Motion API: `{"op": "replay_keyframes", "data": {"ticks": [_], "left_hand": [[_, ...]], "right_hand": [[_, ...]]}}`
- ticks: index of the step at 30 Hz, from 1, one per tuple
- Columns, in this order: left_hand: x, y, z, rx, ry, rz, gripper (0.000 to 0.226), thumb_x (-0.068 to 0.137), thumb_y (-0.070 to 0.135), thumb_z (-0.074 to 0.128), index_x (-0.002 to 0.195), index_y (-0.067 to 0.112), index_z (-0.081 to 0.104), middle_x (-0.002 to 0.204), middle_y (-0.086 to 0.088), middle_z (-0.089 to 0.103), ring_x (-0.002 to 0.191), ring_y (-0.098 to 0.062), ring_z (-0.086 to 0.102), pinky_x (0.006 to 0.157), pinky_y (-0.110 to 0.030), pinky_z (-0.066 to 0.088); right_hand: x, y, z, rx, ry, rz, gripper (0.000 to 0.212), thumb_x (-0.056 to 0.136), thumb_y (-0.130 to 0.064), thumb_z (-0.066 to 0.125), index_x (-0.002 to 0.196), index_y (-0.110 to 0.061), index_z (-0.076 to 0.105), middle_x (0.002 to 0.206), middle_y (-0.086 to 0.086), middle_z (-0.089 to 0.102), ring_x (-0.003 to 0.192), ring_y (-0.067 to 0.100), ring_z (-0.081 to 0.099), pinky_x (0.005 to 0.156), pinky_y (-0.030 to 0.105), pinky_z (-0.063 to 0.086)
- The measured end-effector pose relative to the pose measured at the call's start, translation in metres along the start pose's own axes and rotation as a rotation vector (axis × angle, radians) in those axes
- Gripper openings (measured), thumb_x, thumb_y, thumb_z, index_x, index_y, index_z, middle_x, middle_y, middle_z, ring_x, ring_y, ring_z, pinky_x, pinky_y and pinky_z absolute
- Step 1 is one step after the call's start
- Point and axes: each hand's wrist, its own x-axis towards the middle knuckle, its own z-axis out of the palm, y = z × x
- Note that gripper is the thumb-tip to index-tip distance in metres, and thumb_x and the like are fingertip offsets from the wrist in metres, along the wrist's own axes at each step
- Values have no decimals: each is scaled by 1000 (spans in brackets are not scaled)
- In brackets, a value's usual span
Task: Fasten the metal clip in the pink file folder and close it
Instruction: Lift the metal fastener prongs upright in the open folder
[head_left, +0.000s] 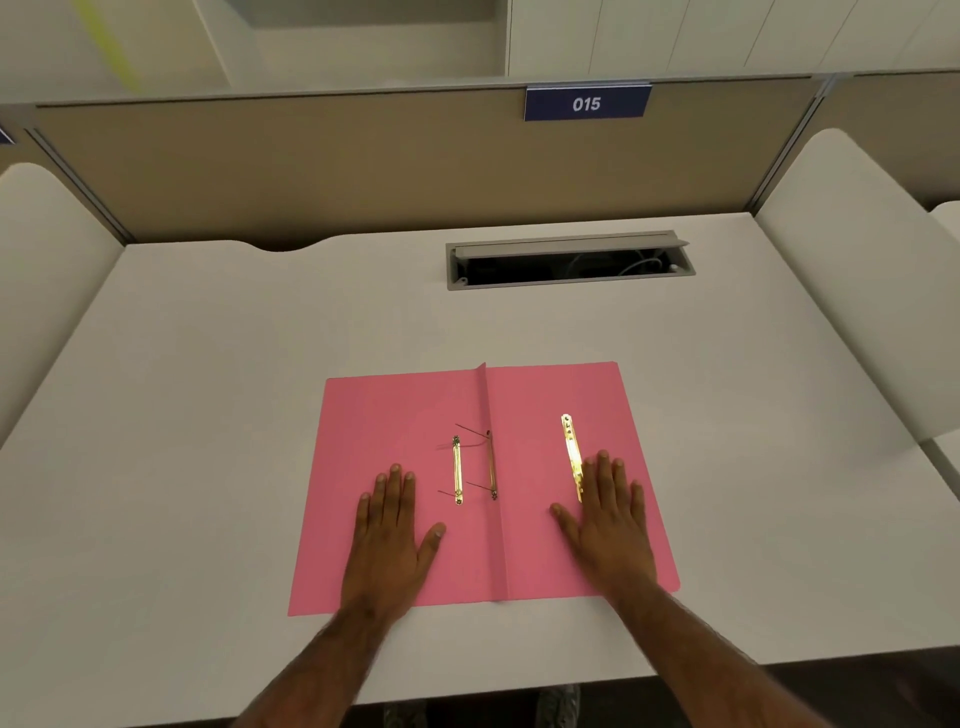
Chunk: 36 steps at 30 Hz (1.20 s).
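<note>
Pink file folder (524, 519) lies open flat near tabletop (260, 364) front edge. Clip base w/ prongs up by spine (492, 465), loose bars (571, 452) either side; unfastened. Left hand (389, 540), right hand (608, 525) palms down, fingers spread, prob. pinning covers flat.

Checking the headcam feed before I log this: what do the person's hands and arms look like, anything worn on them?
Left hand and right hand are both bare: no gloves, rings, watch or bands visible. The forearms are bare too, lightly haired, with no sleeves reaching into view.
</note>
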Motion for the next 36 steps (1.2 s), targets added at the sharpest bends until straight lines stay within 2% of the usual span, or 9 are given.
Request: {"op": "replay_keyframes", "data": {"ticks": [7,11,15,17,19,22,24,27,36], "left_hand": [[2,4,-3,-110,34,-14,81,93,64,-3,158,15,-5,166,-2,-11,156,-20,-4,126,-38,-1],[17,35,-33,-367,304,-29,63,101,48,27,155,15,25,163,-5,27,151,-21,23,125,-43,18],[56,91,-65,-380,548,242,38,99,23,44,135,13,51,134,-5,55,128,-22,47,114,-42,36],[81,120,-76,-335,467,318,32,98,18,46,128,15,57,123,-2,61,115,-21,55,103,-37,44],[104,143,-79,-312,257,344,33,98,15,46,128,15,60,122,-3,62,110,-22,58,95,-35,49],[132,162,-70,-274,-71,301,40,100,12,44,138,15,54,133,-9,56,119,-26,55,96,-38,50],[145,166,-63,-230,-189,254,46,99,10,45,145,16,46,139,-12,50,122,-29,53,97,-41,52],[155,168,-52,-161,-253,226,52,97,7,46,148,16,42,140,-15,46,120,-31,54,93,-42,54],[164,186,-37,-251,-204,197,40,96,10,50,135,16,56,130,-13,53,109,-30,60,89,-39,55]], "right_hand": [[0,2,4,-7,42,-16,82,94,-70,6,155,-21,-19,166,6,-17,152,26,-18,125,49,-4],[0,1,7,-16,47,-14,83,95,-69,9,156,-19,-15,166,7,-15,152,27,-17,125,50,-2],[1,1,10,-15,55,-13,82,96,-69,9,156,-18,-15,166,7,-15,152,26,-17,125,50,-2],[1,2,11,-17,53,-11,82,96,-69,10,156,-18,-14,166,7,-14,153,27,-16,125,51,-1],[1,2,11,-2,59,-13,82,97,-68,14,157,-17,-10,167,8,-12,153,28,-14,125,52,1],[1,1,11,17,70,-14,81,98,-67,17,158,-17,-4,167,8,-7,153,28,-10,124,53,3],[2,2,12,21,68,-13,81,98,-68,16,158,-17,-4,167,8,-8,153,28,-11,124,53,3],[3,3,13,12,57,-9,82,97,-69,13,157,-18,-8,167,7,-10,153,27,-13,124,53,1],[2,3,12,16,46,-3,82,96,-70,10,157,-18,-8,167,7,-11,153,27,-15,124,54,0]]}}
